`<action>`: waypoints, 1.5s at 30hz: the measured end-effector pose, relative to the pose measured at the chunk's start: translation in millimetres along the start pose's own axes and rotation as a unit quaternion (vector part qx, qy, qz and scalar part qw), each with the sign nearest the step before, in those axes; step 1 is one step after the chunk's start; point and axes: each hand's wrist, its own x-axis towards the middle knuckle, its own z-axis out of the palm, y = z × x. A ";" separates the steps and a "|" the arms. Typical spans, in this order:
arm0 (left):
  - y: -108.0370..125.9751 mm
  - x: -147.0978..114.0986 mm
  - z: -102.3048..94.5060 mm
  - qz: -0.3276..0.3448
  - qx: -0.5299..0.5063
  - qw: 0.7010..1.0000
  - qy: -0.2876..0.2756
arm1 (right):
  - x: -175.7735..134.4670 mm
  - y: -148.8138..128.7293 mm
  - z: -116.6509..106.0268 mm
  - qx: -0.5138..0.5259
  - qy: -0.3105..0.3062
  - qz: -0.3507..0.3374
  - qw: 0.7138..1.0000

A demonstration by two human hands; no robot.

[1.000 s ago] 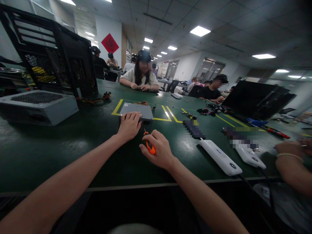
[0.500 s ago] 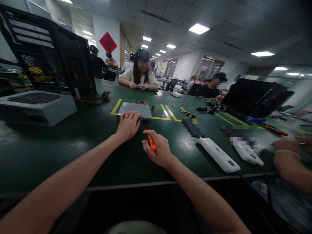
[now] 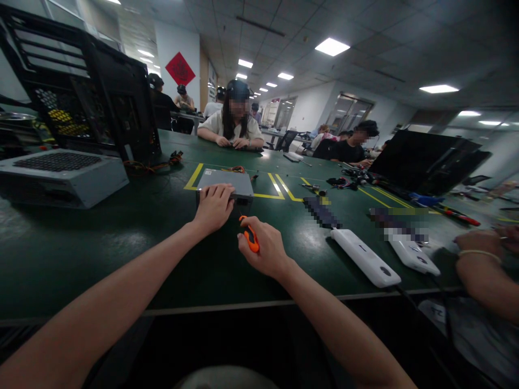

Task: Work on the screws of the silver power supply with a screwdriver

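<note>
A grey computer power supply [image 3: 237, 182] sits on the green table in front of me. My left hand [image 3: 216, 205] is closed over its near left part, fingers on the top and thumb by the front side. In my right hand [image 3: 263, 246] is an orange-and-black screwdriver [image 3: 253, 239], gripped by the handle. Its front end points toward the near side of the power supply; whether the tip touches is too small to tell. Colored cables [image 3: 235, 169] lie behind the box.
To the left stand a second power supply [image 3: 65, 175] and an open black computer case [image 3: 121, 102]. White power banks [image 3: 365, 258] lie on the right, near another person's arm [image 3: 484, 270]. A dark case panel [image 3: 425, 159] and red-handled pliers [image 3: 462, 217] are farther right. Someone sits opposite.
The screwdriver's handle has turned slightly in my right hand, showing a different side of its orange grip. My left hand stays on the power supply.
</note>
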 end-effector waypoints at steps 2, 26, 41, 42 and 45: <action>0.3 0.0 -0.2 -0.001 -0.006 1.000 0.002 | 0.2 0.8 -0.4 -0.017 -0.012 -0.028 0.999; -0.5 0.1 0.5 0.007 0.026 1.000 0.007 | 0.9 1.3 0.0 0.007 0.035 -0.019 0.999; -0.6 0.4 0.0 0.003 0.013 1.000 0.001 | 0.5 2.2 -1.3 -0.033 0.009 -0.052 0.998; -0.5 0.5 0.1 0.003 0.011 1.000 0.002 | 0.9 1.7 -1.5 -0.040 0.008 -0.058 0.997; -0.9 0.5 1.0 0.003 0.011 1.000 0.006 | 1.7 0.1 -1.2 -0.034 0.011 -0.044 0.998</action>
